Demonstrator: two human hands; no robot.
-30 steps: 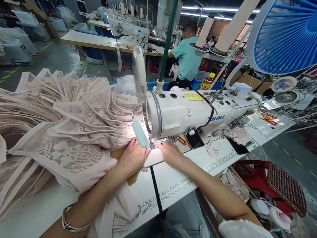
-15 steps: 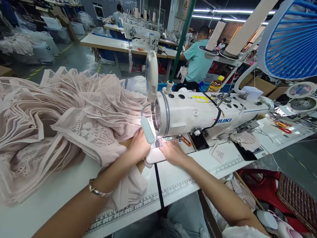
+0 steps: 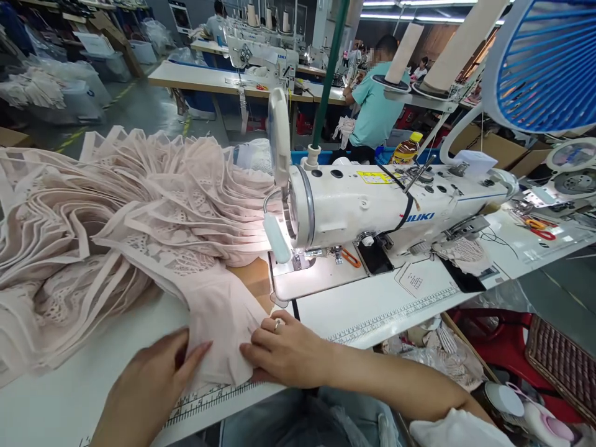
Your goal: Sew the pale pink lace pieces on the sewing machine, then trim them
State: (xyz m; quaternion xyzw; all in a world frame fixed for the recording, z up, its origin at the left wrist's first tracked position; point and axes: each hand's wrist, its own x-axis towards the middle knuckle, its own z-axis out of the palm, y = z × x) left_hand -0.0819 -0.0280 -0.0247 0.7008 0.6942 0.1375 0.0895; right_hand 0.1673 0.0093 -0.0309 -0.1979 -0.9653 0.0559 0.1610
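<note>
The smooth pale-pink fabric panel (image 3: 218,310) is being pinched by the half-closed left hand (image 3: 151,375) and curled right hand (image 3: 289,352); it should be being held flat, unstretched.

On the sewing machine (image 3: 344,208) nearest us we read JUKI in blue letters, and on another machine (image 3: 261,57) behind it the end of the same brand, UKI. Along the front of the worktop (image 3: 326,310) runs a printed ruler scale (image 3: 395,320) whose numbers we mostly cannot make out; the yellow label (image 3: 378,177), the printed card (image 3: 413,280) and the bottle's label (image 3: 403,154) are too small for us to read.
</note>
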